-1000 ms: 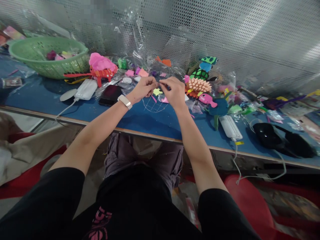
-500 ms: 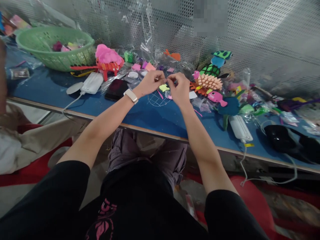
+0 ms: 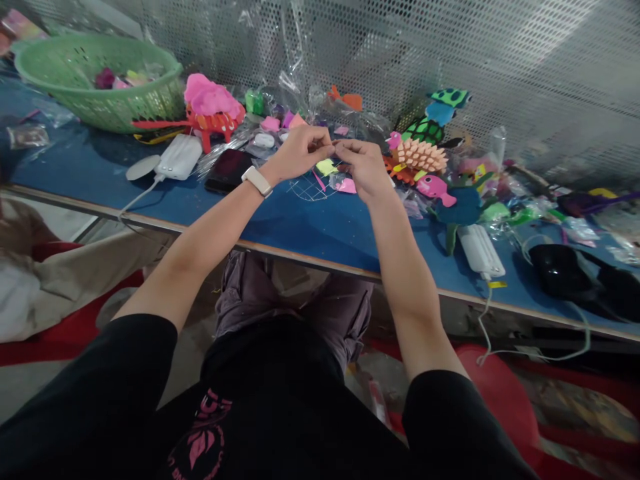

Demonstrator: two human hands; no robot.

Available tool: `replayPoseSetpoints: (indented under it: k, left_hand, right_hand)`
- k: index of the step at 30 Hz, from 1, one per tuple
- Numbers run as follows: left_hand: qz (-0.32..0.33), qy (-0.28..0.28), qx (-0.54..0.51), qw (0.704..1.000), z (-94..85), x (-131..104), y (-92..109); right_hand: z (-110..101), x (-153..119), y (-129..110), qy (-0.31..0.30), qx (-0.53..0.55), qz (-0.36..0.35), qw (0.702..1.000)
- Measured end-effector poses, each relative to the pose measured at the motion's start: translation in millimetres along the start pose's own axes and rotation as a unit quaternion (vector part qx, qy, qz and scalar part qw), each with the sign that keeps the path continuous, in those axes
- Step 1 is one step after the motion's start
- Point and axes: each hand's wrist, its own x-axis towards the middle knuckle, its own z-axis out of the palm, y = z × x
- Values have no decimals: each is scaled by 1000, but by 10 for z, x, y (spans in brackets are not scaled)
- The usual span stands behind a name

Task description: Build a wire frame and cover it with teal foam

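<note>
My left hand [image 3: 303, 152] and my right hand [image 3: 364, 167] meet fingertip to fingertip above the blue table [image 3: 320, 233]. Both are pinched closed; whatever lies between the fingertips is too small to make out. Below them are a yellow-green piece [image 3: 327, 167], a pink piece [image 3: 346, 186] and a thin magenta strip [image 3: 319, 180], beside a round grid drawn in white lines [image 3: 307, 191]. A dark phone [image 3: 229, 171] lies left of my left hand. To the right of my right hand stands a peach spiky clay figure [image 3: 421, 155].
A green basket [image 3: 120, 110] stands at the back left, near a pink and red clay figure [image 3: 213, 107]. White power banks [image 3: 180, 157] with cables lie on both sides. A pink fish [image 3: 435, 189], turtles and a black object [image 3: 557, 272] fill the right. Another person's leg [image 3: 95, 267] shows at left.
My right hand has turned slightly, its fingers lying flatter toward my left hand. More of the pink piece below shows. The whole view has shifted a little.
</note>
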Motion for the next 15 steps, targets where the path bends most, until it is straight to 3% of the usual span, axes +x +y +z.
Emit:
replayPoseSetpoints:
  k: [4,7,15]
  left_hand:
    - [-51,1,-47,998,103,-13,-84]
    - [-82,-17,-52,995,121,-26,-146]
    - [-125,-30,-73,989,127,-45,-73]
  right_hand:
    - [-140,-121,-135,42,-115,-73,990]
    - [-174,-154,-126,39,-174,-115,977]
    - [-140,-127,-72,35,-274,-129,952]
